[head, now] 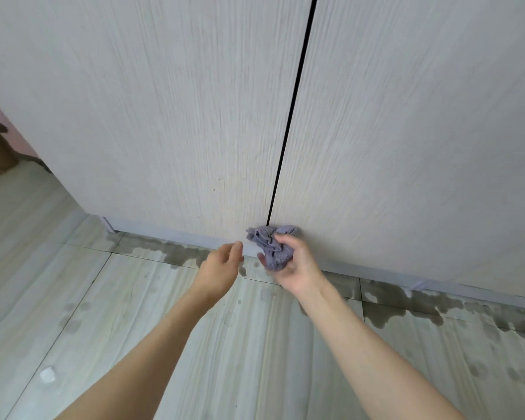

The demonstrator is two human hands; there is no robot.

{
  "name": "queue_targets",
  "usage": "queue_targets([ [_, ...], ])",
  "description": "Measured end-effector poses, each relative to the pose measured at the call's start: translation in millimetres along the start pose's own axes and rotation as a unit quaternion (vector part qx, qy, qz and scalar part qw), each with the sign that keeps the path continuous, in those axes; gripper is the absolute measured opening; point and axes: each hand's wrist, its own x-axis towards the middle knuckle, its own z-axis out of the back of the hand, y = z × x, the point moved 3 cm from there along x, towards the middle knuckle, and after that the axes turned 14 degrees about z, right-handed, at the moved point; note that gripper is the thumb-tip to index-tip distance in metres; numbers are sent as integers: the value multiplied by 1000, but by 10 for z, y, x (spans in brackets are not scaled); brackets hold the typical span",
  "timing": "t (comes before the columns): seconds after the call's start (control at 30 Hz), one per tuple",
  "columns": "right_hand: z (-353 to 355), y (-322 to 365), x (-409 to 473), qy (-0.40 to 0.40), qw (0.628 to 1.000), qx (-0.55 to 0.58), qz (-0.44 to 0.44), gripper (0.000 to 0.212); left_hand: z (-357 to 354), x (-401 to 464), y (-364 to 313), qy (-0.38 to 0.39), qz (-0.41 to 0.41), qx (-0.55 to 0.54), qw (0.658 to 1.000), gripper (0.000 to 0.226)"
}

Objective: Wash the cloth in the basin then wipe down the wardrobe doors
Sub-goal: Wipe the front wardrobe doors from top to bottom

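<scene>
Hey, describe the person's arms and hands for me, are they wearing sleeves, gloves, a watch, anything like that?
Both forearms are bare all the way to the bottom edge of the view, with no sleeves showing. The left hand and right hand wear no gloves. No watch, bracelet or ring is visible on either wrist or on the fingers that show. No markings or bandages can be seen.
</scene>
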Motion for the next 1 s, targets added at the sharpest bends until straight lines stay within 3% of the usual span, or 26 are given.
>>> queue_targets([
  [0.03,32,26,-52,18,997,-76,14,6,-8,-5,-8,49,49,-55,996,42],
  [0.1,128,82,-143,34,981,-182,63,15,-19,-41,-65,156,116,-145,970,50],
  [0.2,186,140,-298,80,965,-221,119,17,-14,-153,-210,258,114,-177,943,39],
  [0.27,199,126,-386,110,944,-278,140,21,-11,-196,-292,243,104,-195,944,22],
  [0.4,169,71,-601,132,849,-474,190,40,15,-235,-305,123,112,-157,973,36],
  [0.47,137,117,-655,123,830,-506,199,43,29,-251,-344,80,100,-143,981,32],
  [0.53,86,183,-683,147,840,-484,196,47,70,-262,-426,57,79,-134,986,25],
  [0.67,-89,414,-845,241,866,-400,180,22,243,-321,-611,47,48,-132,989,20],
  [0.87,-342,565,-902,219,922,-302,104,28,403,-526,-763,54,1,-152,987,22],
  [1.0,-461,506,-1032,259,891,-348,134,24,623,-680,-709,95,-7,-145,985,24],
])
